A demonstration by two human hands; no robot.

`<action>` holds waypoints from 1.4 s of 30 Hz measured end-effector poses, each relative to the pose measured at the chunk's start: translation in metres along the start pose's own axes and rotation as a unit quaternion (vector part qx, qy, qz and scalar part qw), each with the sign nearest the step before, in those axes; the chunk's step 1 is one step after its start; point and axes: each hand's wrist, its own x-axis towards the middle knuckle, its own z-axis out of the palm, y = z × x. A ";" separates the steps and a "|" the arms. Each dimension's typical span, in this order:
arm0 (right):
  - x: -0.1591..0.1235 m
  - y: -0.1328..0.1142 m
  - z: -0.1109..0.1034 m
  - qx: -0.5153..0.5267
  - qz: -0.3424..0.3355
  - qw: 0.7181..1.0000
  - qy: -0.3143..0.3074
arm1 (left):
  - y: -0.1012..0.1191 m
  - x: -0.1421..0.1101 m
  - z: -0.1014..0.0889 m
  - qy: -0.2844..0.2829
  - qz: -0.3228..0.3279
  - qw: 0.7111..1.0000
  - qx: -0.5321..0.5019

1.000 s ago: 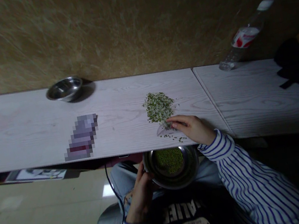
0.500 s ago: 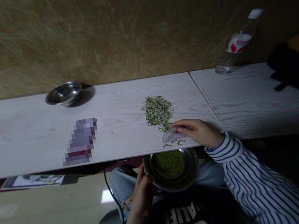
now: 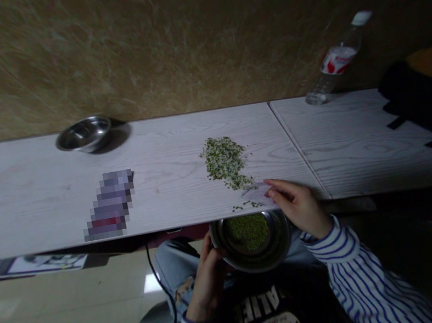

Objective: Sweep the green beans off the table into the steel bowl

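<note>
Below the table's front edge, my left hand (image 3: 211,271) grips the left rim of a steel bowl (image 3: 254,262). Green beans (image 3: 249,232), mung beans by their look, lie inside it. My right hand (image 3: 296,203) pinches a thin, clear plastic piece (image 3: 258,193) close to the tabletop; its exact kind is unclear. Just beyond that piece spreads a pile of green beans mixed with white grains (image 3: 224,159). A few stray beans (image 3: 246,205) are scattered near the edge, above the bowl.
A second steel bowl (image 3: 85,135) stands at the back left of the white wood-grain table (image 3: 174,185). A pixelated flat object (image 3: 110,205) lies in front of it. At the right are a clear bottle (image 3: 335,63) and dark cloth (image 3: 426,96). A wall rises behind.
My right hand has drawn the plastic piece slightly right and towards the table's front edge, away from the pile. The left hand still holds the bowl. The whole view has shifted a little.
</note>
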 end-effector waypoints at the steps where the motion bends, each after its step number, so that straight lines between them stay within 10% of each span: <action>1: -0.003 -0.003 0.003 0.000 -0.004 1.000 -0.005 | 0.000 0.000 0.000 0.001 -0.001 1.000 0.000; 31: 0.008 -0.032 0.024 0.037 -0.089 0.984 -0.153 | 0.007 -0.012 -0.020 0.026 0.028 0.999 -0.008; 42: 0.002 -0.015 -0.016 0.060 -0.019 0.998 -0.013 | -0.007 -0.010 -0.020 0.050 0.022 0.999 -0.004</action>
